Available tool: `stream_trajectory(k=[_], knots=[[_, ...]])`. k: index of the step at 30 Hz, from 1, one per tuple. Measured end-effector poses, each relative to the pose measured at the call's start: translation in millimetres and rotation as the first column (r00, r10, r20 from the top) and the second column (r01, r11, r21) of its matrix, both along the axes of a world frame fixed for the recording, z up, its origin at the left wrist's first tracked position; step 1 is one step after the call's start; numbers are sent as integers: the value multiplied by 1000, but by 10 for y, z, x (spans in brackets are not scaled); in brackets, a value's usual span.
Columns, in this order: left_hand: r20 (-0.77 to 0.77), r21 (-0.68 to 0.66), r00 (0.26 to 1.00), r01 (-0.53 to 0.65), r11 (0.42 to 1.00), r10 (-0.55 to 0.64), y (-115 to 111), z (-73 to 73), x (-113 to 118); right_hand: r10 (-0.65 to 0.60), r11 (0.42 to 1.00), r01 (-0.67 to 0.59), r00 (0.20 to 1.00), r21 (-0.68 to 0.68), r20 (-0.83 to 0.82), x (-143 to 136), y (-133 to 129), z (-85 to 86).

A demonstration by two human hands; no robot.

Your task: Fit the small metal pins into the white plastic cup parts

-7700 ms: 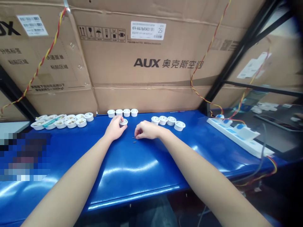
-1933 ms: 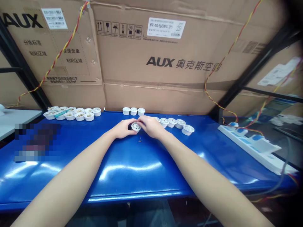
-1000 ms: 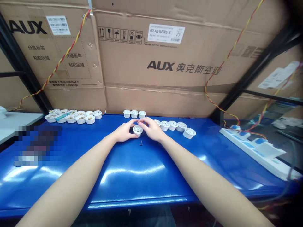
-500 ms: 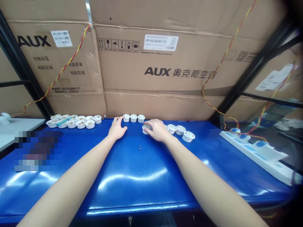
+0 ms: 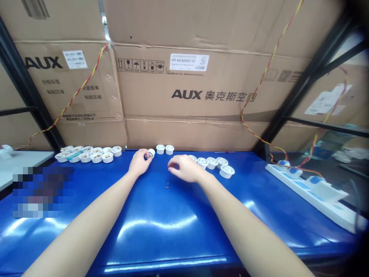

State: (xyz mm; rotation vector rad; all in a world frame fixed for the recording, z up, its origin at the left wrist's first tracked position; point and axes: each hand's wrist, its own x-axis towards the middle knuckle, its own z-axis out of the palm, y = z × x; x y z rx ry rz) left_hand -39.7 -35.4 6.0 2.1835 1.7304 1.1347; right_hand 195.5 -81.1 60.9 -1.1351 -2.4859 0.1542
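Note:
My left hand (image 5: 139, 162) is at the back middle of the blue table, its thumb and fingers closed on a small white round cup (image 5: 151, 153), tilted with its opening toward the fingers. Two more white cups (image 5: 165, 149) stand upright just right of it, near the cardboard. My right hand (image 5: 183, 168) hovers over the table with fingers curled and a gap by the thumb; nothing shows in it. Behind and right of it stands a group of several white cups (image 5: 227, 171), partly hidden by the hand. A few tiny dark screw-like pieces (image 5: 167, 186) lie between my forearms.
Several white cups with small brass-coloured parts (image 5: 96, 158) stand at the back left, a teal tool (image 5: 75, 154) across them. A white power strip (image 5: 311, 198) lies at the right. Large cardboard (image 5: 184, 127) closes off the back. Red-yellow twisted wires (image 5: 77, 90) hang down.
My left hand has taken the leftmost of the three back cups and tipped it. My right hand has let go of the cup it held and moved slightly nearer. The camera view has shifted a little.

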Motion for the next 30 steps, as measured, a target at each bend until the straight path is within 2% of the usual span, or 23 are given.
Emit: stream_trajectory(k=[4,6,9,11,13,15,18,21,26,30], knots=[[0,32,1000,-19,999,19,-67,18,6,182,968,-166,981,-189,70,-10,-52,5],[-56,61,996,67,996,-63,-97,32,29,210,950,-187,975,-248,68,13,-38,-19],[-216,43,928,320,947,-304,-151,59,73,90,982,-84,996,-168,26,8,-14,-72],[-277,7,879,406,914,-388,-183,81,112,-29,997,26,999,-76,-27,-31,-13,-103],[-293,5,878,397,918,-378,-194,108,171,-93,996,92,994,-12,-61,-79,-21,-118],[-312,24,897,338,941,-314,-168,141,265,-104,994,104,994,10,-39,-113,-30,-118],[-440,-3,830,380,925,-342,-42,186,476,-39,994,43,998,-97,49,-122,-32,-116],[-536,-2,772,405,915,-343,149,201,737,34,980,-20,997,-200,67,-112,-23,-140],[-600,4,738,389,921,-309,429,211,1101,-2,977,12,999,-214,49,-109,-10,-183],[-612,-20,722,393,919,-322,517,237,1195,-1,974,10,999,-226,43,-99,-9,-179]])
